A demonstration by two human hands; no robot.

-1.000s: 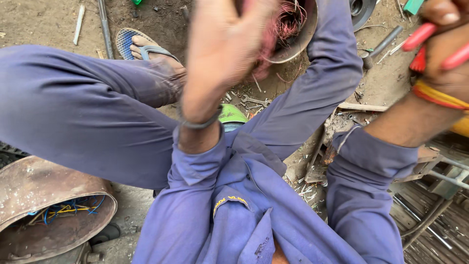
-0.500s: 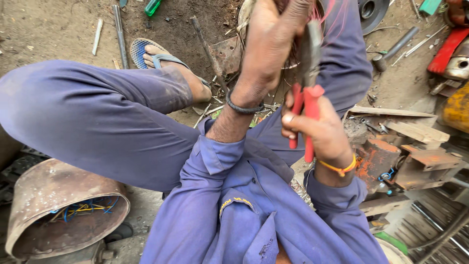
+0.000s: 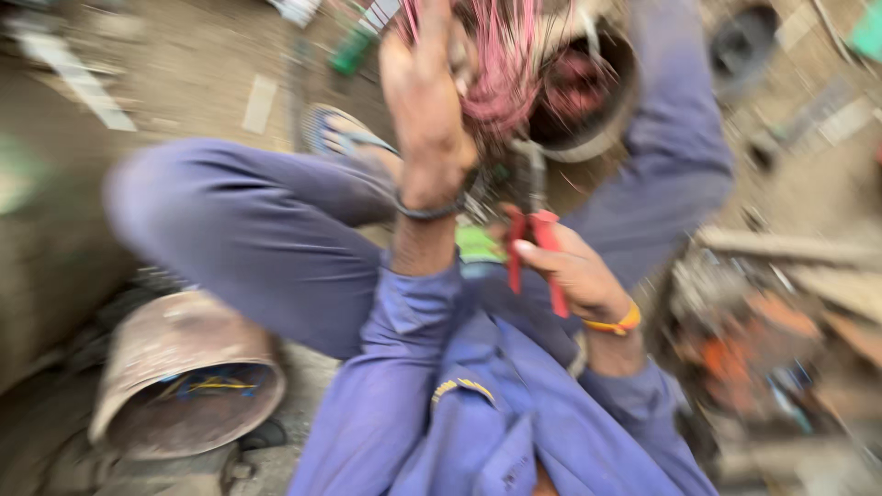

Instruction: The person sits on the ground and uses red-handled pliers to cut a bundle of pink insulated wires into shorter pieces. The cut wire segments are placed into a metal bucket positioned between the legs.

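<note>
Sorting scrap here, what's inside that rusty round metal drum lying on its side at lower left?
Inside the rusty round metal drum, a few blue and yellow wires show near the mouth. Anything deeper is dark and blurred.

The person wears a blue-violet work suit: long sleeves (image 3: 386, 386) with buttoned cuffs, matching trousers (image 3: 248, 230), and a small yellow-edged tab (image 3: 464, 389) on the chest. On the left hand's (image 3: 427, 101) wrist sits a dark band (image 3: 427, 211); on the right hand's (image 3: 570, 271) wrist, an orange-yellow band (image 3: 617, 323). The far foot wears a blue-strapped sandal (image 3: 344, 138). The picture is blurred, so finer detail is lost.
</note>
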